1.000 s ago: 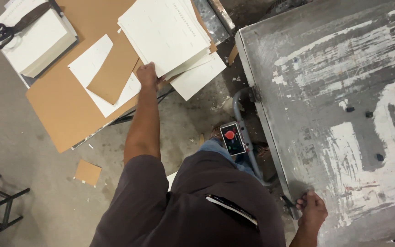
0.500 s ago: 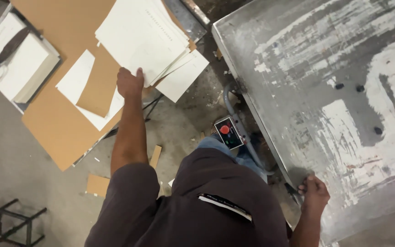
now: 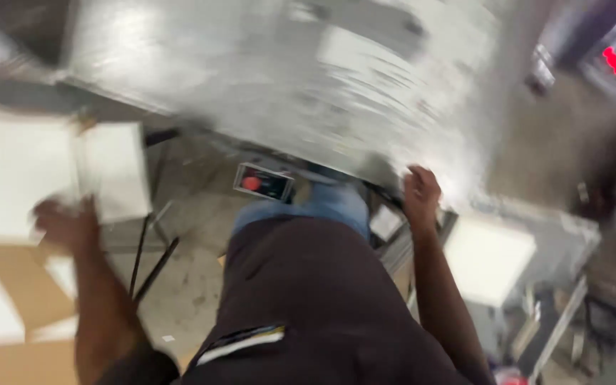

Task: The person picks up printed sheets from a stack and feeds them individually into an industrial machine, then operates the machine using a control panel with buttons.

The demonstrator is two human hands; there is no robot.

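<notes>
At the nine o'clock side of the head view, left hand sits against the lower edge of a stack of white sheets. Motion blur smears the fingers; cannot tell whether the grip is closed on the sheets or only pressed flat on them. Stack lies over brown cardboard, which runs down toward seven o'clock, with more white pieces on it.

Right hand, just right of centre, fingers curled over the near edge of the grey metal counter. Grip reads as closed round that edge, holding nothing loose. Counter surface is worn, streaked pale, and fills the twelve o'clock half of the frame.

Between the hands: a small control box with a red button hangs under the counter edge, just above the person's knees. Thin black rods stand on the concrete floor at about eight o'clock.

At four o'clock, a pale square pad or block on a grey stand, well apart from the stack. Red and green lamps at two o'clock, blurred.

Progress, as a judgement: sheets are still all at the stack, none on the counter. Picking up looks barely begun; the carry and placing remain.
</notes>
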